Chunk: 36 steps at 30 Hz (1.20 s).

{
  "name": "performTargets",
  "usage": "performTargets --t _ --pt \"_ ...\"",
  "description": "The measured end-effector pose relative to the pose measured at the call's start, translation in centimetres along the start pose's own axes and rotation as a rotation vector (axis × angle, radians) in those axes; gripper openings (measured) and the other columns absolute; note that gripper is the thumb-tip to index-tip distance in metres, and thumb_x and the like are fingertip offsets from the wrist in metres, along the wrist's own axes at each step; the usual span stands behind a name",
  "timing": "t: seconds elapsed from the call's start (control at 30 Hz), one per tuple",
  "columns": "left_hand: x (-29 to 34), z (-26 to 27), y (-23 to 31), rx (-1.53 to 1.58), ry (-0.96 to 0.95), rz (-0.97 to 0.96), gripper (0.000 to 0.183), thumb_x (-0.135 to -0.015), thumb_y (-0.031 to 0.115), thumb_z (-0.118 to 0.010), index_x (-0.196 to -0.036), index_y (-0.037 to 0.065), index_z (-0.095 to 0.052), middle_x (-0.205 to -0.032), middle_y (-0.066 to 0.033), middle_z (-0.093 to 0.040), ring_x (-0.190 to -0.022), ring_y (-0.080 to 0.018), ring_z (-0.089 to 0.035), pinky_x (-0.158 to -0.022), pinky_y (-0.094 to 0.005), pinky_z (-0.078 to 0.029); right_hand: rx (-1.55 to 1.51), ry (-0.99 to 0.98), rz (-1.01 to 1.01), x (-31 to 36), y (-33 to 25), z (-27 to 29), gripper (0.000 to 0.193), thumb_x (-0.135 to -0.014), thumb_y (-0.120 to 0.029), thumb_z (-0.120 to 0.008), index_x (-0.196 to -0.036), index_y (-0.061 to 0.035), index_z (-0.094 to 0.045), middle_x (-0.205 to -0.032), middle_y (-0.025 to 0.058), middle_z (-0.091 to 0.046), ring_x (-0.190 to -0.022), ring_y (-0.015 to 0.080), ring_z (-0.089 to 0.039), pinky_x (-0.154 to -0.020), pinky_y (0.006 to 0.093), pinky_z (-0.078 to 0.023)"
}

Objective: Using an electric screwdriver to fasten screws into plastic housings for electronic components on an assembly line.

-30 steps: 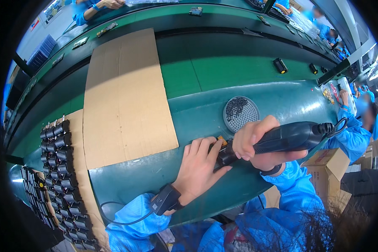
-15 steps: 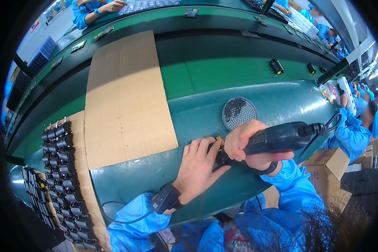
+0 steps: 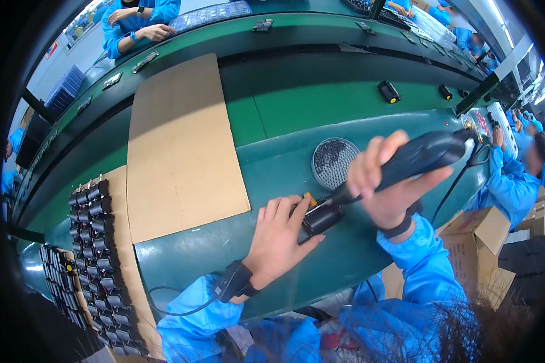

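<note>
My right hand (image 3: 389,190), slightly blurred, grips a black electric screwdriver (image 3: 427,156) with a cord at its back end. The screwdriver slants down to the left, its tip end at a black cylindrical part (image 3: 324,219) on the green table; whether the tip touches cannot be made out. My left hand (image 3: 277,241) holds that part against the table, thumb on the near side and fingers on the far side. A small orange piece (image 3: 309,199) shows at the part's far end. Just beyond stands a round grey dish (image 3: 347,174) of small black pieces, apparently screws.
A cardboard sheet (image 3: 178,151) lies left of centre. Rows of black cylindrical parts (image 3: 97,248) stand at far left. Similar units (image 3: 389,92) sit on the green conveyor (image 3: 321,103). Co-workers (image 3: 142,24) sit across and at right. An opened carton (image 3: 475,248) stands at lower right.
My right hand has lifted and tilted the screwdriver up to the right, uncovering more of the black part. My left hand stays on the part. The whole view has shifted slightly.
</note>
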State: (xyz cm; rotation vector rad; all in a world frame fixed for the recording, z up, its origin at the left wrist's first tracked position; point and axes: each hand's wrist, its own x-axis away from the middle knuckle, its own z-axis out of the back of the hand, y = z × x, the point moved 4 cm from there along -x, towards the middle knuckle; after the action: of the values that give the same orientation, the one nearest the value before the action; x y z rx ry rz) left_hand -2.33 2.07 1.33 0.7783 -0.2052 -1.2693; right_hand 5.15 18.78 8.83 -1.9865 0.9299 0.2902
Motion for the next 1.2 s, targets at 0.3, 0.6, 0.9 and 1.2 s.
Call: performTargets --t 0.3,0.6,0.9,1.2 --pt "-0.2 0.3 0.2 -0.035 -0.01 -0.001 0.063 -0.075 0.03 -0.084 -0.127 0.005 -0.061 -0.122 -0.0084 -0.057 -0.114 -0.0303 -0.052 -0.095 -0.0422 -0.043 0.244 0.111 0.028 0.6 -4.3 8.5 0.093 -0.079 -0.095 -0.029 -0.094 -0.0057 -0.05 -0.069 0.004 -0.052 -0.049 0.013 -0.051 -0.047 0.029 -0.044" --pt "-0.4 1.8 0.8 0.114 0.058 0.015 0.057 -0.068 0.019 -0.088 -0.118 0.001 -0.066 -0.116 -0.0137 -0.061 -0.112 -0.0319 -0.058 -0.097 -0.0411 -0.047 0.199 0.168 -0.025 1.3 -4.1 9.1 0.092 -0.078 -0.094 -0.035 -0.096 -0.0055 -0.05 -0.07 0.0041 -0.051 -0.051 0.0138 -0.051 -0.05 0.0296 -0.043" --pt "5.3 12.0 1.0 -0.164 0.143 0.33 0.059 -0.065 0.011 -0.089 -0.118 0.005 -0.063 -0.124 -0.0141 -0.052 -0.117 -0.0323 -0.054 -0.097 -0.0406 -0.047 0.208 0.251 -0.013 2.0 -5.0 9.7 0.087 -0.084 -0.091 -0.03 -0.096 -0.006 -0.047 -0.069 0.003 -0.049 -0.048 0.0123 -0.049 -0.048 0.0276 -0.042" --pt "6.6 8.3 2.2 -0.186 -0.144 0.134 0.054 -0.083 0.015 -0.079 -0.134 0.016 -0.062 -0.15 -0.0236 -0.036 -0.134 -0.043 -0.044 -0.106 -0.0481 -0.046 0.242 0.251 -0.024 1.9 -3.9 8.7 0.082 -0.087 -0.087 -0.034 -0.096 -0.0063 -0.047 -0.068 0.0023 -0.048 -0.047 0.0118 -0.047 -0.048 0.0272 -0.042"
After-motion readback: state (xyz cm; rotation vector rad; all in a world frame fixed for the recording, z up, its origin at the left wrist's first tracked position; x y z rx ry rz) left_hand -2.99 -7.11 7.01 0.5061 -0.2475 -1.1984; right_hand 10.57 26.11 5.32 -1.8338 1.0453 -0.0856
